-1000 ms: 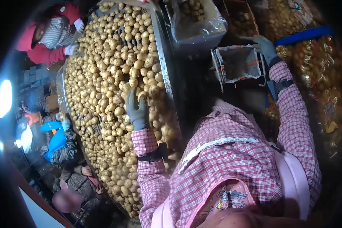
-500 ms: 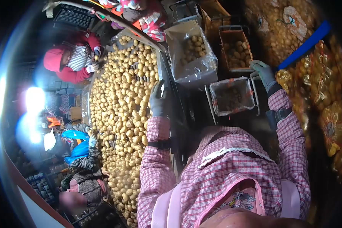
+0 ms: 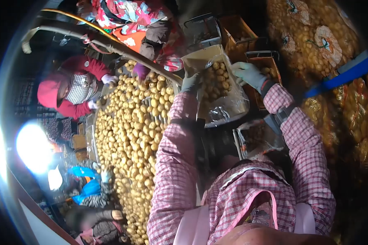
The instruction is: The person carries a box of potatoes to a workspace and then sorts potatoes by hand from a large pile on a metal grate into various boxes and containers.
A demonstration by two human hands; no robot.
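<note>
My left hand (image 3: 191, 81), in a grey glove, is at the left side of the plastic-lined box (image 3: 229, 108); its fingers are partly shadowed and I cannot make out their grip. My right hand (image 3: 249, 74), also gloved, is over the right edge of the same box, fingers spread and slightly bent. Potatoes (image 3: 217, 79) lie inside this box between my hands. To the left of my left arm, many more potatoes (image 3: 135, 118) cover the sorting surface.
Co-workers stand at the far side: one in a red cap (image 3: 50, 90), one in blue (image 3: 88, 188). A metal bar (image 3: 110, 48) crosses the upper left. Crates (image 3: 237, 30) stand beyond the box, another lined basket (image 3: 255, 136) nearer me. Netted potato sacks (image 3: 310, 36) fill the right.
Both my hands have moved forward to the lined box, my left from the potato surface and my right from the crate beside it. The view has shifted, and a purple-gloved hand shows near the bar.
</note>
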